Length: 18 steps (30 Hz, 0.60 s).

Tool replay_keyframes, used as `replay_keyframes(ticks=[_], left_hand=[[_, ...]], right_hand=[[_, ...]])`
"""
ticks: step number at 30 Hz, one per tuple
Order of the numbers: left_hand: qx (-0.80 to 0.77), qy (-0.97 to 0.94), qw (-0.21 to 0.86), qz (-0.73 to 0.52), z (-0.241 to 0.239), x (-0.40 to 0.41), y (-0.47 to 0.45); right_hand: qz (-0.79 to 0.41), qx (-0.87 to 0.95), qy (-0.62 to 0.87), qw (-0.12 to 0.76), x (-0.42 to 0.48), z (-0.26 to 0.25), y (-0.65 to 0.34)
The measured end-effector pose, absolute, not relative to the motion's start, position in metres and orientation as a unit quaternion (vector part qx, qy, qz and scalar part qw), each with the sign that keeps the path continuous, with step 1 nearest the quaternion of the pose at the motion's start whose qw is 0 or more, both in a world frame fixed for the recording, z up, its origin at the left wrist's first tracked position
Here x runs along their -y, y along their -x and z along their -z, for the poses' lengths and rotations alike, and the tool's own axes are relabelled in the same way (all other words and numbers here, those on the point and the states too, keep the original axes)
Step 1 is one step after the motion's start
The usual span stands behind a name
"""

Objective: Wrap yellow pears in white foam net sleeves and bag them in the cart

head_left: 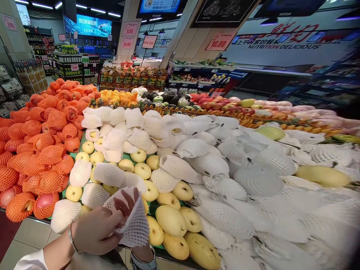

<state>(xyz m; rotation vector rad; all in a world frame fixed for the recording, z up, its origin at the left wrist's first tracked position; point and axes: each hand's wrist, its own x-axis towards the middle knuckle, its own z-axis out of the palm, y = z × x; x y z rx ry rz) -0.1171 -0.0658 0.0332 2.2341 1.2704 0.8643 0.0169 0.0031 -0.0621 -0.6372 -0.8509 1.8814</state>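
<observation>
Left arm (57, 247): loose white sleeve (31, 261), ends short of wrist. Thin silver-toned bangle (70, 236) with small rounded tip. Right wrist (142, 252): wide blue-grey band (141, 264), shiny metallic edge, exact type unclear.

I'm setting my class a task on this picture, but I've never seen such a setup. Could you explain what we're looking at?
There is no machine here, just a person's bare hands. The single picture comes from a camera worn on the head, looking forward and down. The left hand, with a bangle at its wrist, holds a white foam net. The right hand is partly inside that net. Before them is a shop's fruit display: bare yellow fruits, perhaps pears, beside white foam-wrapped fruits, with fruits in orange foam nets at the picture's left.
</observation>
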Motion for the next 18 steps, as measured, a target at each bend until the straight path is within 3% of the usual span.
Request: replay_keyframes(ticks=[7,13,18], left_hand=[[-0.443,-0.826,0.193,-0.289,-0.026,0.059,0.102],[-0.452,-0.822,0.187,-0.291,-0.014,0.059,0.097],[-0.487,-0.777,0.230,-0.326,-0.007,0.064,0.111]], right_hand=[[-0.699,0.352,0.252,0.570,-0.004,0.079,-0.011],[-0.706,0.342,0.230,0.576,-0.013,0.089,-0.004],[-0.753,0.347,0.185,0.528,-0.014,0.076,-0.010]])
